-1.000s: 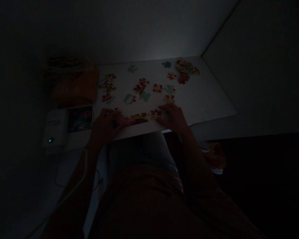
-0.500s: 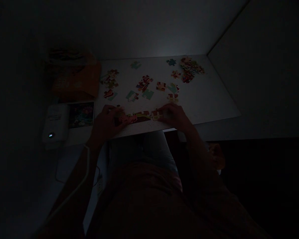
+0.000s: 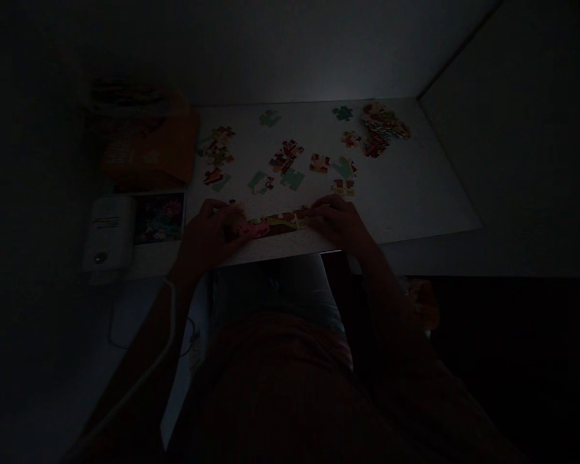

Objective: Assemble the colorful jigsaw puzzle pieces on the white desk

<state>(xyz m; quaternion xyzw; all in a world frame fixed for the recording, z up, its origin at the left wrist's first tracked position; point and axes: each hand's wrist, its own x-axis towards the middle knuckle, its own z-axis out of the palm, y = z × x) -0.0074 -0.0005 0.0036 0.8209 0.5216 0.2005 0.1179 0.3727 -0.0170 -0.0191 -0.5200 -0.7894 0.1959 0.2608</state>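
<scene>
The scene is very dark. A short row of joined jigsaw puzzle pieces [image 3: 281, 223] lies near the front edge of the white table. Its left end is under my left hand [image 3: 215, 231], with thumb and fingers closed around the pieces there. At the other end, my right hand [image 3: 341, 224] pinches a puzzle piece [image 3: 301, 219] against the row; the fingers cover part of it. Whether that piece is interlocked, I cannot tell. Just beyond my right fingers lies a loose puzzle piece [image 3: 343, 187].
Loose puzzle pieces [image 3: 290, 178] are scattered across the table [image 3: 406, 200], with a heaped pile [image 3: 384, 125] at the back right. On the left are an orange bag [image 3: 149, 154], a dark floral picture [image 3: 159, 219] and a white device [image 3: 109, 232]. Walls border the back and right.
My right hand has brought its puzzle piece leftward against the row, closing the small gap. The left hand keeps its place on the row. The view has shifted slightly.
</scene>
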